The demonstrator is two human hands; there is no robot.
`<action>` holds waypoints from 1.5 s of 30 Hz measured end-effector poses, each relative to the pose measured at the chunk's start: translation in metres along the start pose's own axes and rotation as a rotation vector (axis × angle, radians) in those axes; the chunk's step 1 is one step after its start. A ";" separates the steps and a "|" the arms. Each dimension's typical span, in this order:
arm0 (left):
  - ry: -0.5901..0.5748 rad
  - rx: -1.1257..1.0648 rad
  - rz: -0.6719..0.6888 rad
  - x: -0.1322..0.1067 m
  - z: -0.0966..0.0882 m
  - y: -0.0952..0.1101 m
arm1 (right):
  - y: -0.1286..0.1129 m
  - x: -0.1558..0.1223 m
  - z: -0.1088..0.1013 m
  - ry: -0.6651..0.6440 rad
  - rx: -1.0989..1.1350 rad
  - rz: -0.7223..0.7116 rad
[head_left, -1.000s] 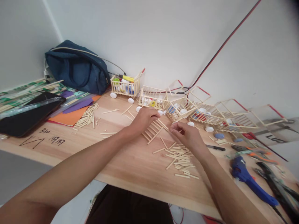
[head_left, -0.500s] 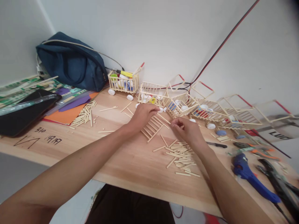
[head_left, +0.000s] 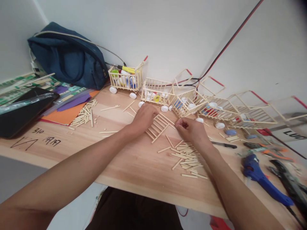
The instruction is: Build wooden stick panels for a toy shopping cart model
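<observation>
A small ladder-like frame of thin wooden sticks (head_left: 157,128) lies flat on the table between my hands. My left hand (head_left: 144,118) is over its far left side, fingers bent down and closed. Whatever those fingertips grip is hidden. A single wooden stick (head_left: 168,119) stretches along the frame's far right side, from near my left fingertips to my right hand (head_left: 190,130). Thumb and forefinger of the right hand are pinched at that stick's near end. Below the right hand is a loose pile of cut sticks (head_left: 188,156).
Several small stick-built carts (head_left: 157,91) with white wheels line the wall. A blue glue gun (head_left: 260,177), a black pen (head_left: 224,145) and pliers (head_left: 254,146) are at right. More sticks (head_left: 83,113), coloured paper (head_left: 64,115) and a blue bag (head_left: 69,57) are at left.
The view has shifted slightly. My left hand has drawn back a little to the left, showing more of the frame. My right fingertips stay pinched by the stick's end.
</observation>
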State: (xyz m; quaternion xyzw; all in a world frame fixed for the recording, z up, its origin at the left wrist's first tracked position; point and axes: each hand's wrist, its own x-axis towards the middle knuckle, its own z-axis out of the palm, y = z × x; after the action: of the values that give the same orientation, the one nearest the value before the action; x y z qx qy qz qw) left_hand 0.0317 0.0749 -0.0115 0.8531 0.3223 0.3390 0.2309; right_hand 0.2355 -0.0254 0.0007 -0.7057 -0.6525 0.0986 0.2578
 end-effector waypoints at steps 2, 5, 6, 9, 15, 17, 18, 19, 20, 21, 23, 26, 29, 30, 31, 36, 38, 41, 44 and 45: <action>-0.003 0.039 0.002 0.000 0.000 0.001 | -0.001 0.001 0.000 -0.004 0.003 -0.001; -0.014 0.048 0.002 -0.001 0.000 0.001 | -0.003 0.001 0.000 -0.005 -0.001 -0.006; -0.017 0.043 0.002 -0.001 0.001 0.001 | -0.004 0.001 0.000 -0.005 -0.005 -0.009; -0.020 0.048 0.006 -0.001 0.001 0.000 | -0.002 0.001 -0.001 -0.008 -0.014 -0.018; -0.016 0.094 0.017 0.000 0.003 -0.001 | 0.003 0.001 -0.001 -0.010 -0.028 -0.053; -0.020 0.092 0.018 0.000 0.003 -0.001 | 0.002 0.001 -0.003 0.000 -0.039 -0.054; -0.020 0.092 0.018 0.000 0.003 -0.002 | 0.002 0.001 -0.003 0.002 -0.039 -0.052; -0.019 0.093 0.018 0.000 0.003 -0.002 | 0.001 0.001 -0.004 -0.001 -0.036 -0.049; -0.018 0.096 0.018 0.000 0.003 -0.002 | 0.001 0.001 -0.004 -0.007 -0.031 -0.046; -0.018 0.098 0.020 0.000 0.003 -0.002 | 0.000 0.001 -0.005 -0.014 -0.024 -0.047; -0.016 0.088 0.019 0.000 0.003 -0.002 | 0.000 0.001 -0.006 -0.027 -0.010 -0.054; -0.009 0.064 0.012 0.000 0.003 -0.002 | -0.001 0.000 -0.007 -0.030 -0.004 -0.070; -0.008 0.059 0.013 0.000 0.003 -0.002 | -0.002 0.000 -0.008 -0.038 -0.004 -0.076; -0.011 0.059 0.014 0.000 0.003 -0.002 | -0.002 -0.001 -0.008 -0.040 -0.003 -0.077; -0.015 0.061 0.016 0.000 0.003 -0.003 | -0.002 -0.001 -0.008 -0.042 -0.003 -0.078; -0.031 0.126 0.018 0.000 0.002 -0.003 | -0.001 -0.001 -0.006 -0.032 0.004 -0.093; -0.046 0.150 0.011 0.000 0.002 -0.004 | -0.001 -0.001 -0.005 -0.020 -0.007 -0.100; -0.034 0.131 0.001 0.000 0.003 -0.004 | 0.000 -0.001 -0.004 -0.014 -0.022 -0.105; -0.005 0.091 0.001 -0.001 0.004 -0.004 | 0.001 -0.001 -0.002 -0.017 -0.007 -0.094; -0.001 0.087 0.001 -0.001 0.004 -0.004 | 0.002 -0.001 -0.001 -0.018 -0.002 -0.087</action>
State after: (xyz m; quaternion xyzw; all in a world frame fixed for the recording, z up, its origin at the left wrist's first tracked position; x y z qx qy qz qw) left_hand 0.0329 0.0766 -0.0173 0.8627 0.3362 0.3243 0.1936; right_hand 0.2374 -0.0269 0.0010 -0.6758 -0.6852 0.0930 0.2552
